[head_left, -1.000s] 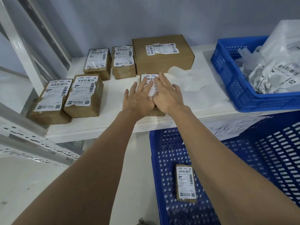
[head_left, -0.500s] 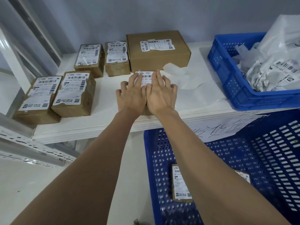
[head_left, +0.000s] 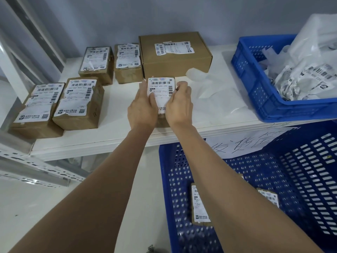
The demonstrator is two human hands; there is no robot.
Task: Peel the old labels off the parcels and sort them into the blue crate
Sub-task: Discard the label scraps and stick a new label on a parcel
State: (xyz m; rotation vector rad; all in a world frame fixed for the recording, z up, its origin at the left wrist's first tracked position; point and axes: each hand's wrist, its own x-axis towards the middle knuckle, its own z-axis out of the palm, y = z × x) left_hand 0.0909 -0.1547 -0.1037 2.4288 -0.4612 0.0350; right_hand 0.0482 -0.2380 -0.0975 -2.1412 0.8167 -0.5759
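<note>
A small brown parcel (head_left: pixel 161 87) with a white barcode label lies on the white shelf (head_left: pixel 118 128), just in front of a big cardboard box (head_left: pixel 175 55). My left hand (head_left: pixel 143 106) holds the parcel's left side, thumb on the label. My right hand (head_left: pixel 179 105) curls round its right side. Below the shelf stands a large blue crate (head_left: pixel 300 179); two labelled parcels, one (head_left: pixel 199 205) and another (head_left: pixel 269 196), lie on its floor.
Four more labelled brown parcels sit on the shelf's left: a pair in front (head_left: pixel 78 103), (head_left: pixel 39 106), a pair behind (head_left: pixel 96 63), (head_left: pixel 128 62). A smaller blue crate (head_left: pixel 262 92) at the right holds crumpled white labels and bags. White backing paper (head_left: pixel 215 92) lies beside my right hand.
Both hands lay flat on top of the parcel, pressing the label. Now they have slid apart to its sides, fingers curled round it, and most of the label shows.
</note>
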